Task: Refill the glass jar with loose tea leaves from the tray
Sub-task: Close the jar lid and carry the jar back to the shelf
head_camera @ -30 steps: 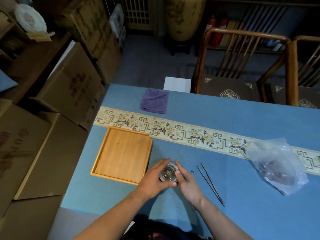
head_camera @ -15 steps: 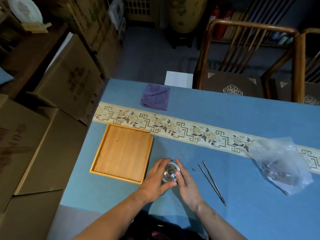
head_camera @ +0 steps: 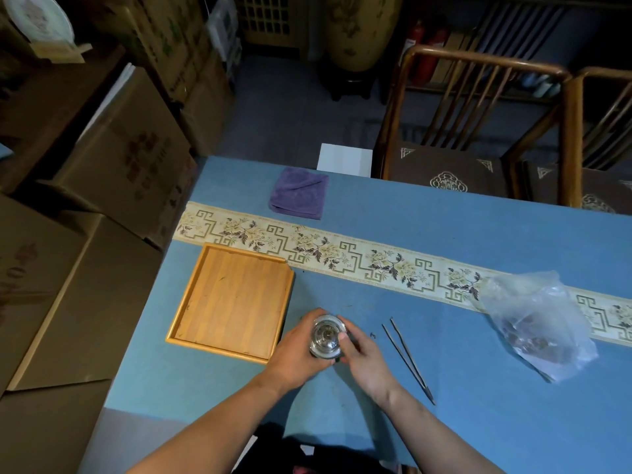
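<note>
Wooden tray [head_camera: 232, 301] bare, just left of glass jar [head_camera: 325, 336], jar clasped between left hand [head_camera: 297, 354] and right hand [head_camera: 363, 360], contents unclear, tweezers [head_camera: 407, 358] right of jar

Tea shop storeroom, stacked cardboard boxes [head_camera: 113, 159], carved wooden chairs [head_camera: 455, 131], runner-covered table [head_camera: 444, 234]

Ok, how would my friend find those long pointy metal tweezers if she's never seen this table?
Start at the blue table and find the flowery cream strip running across it. On the near side of that strip, look between the person's right hand and the crinkly clear plastic bag. The tweezers lie flat there: two thin dark metal prongs joined at the near end, the only skinny thing around.
</note>
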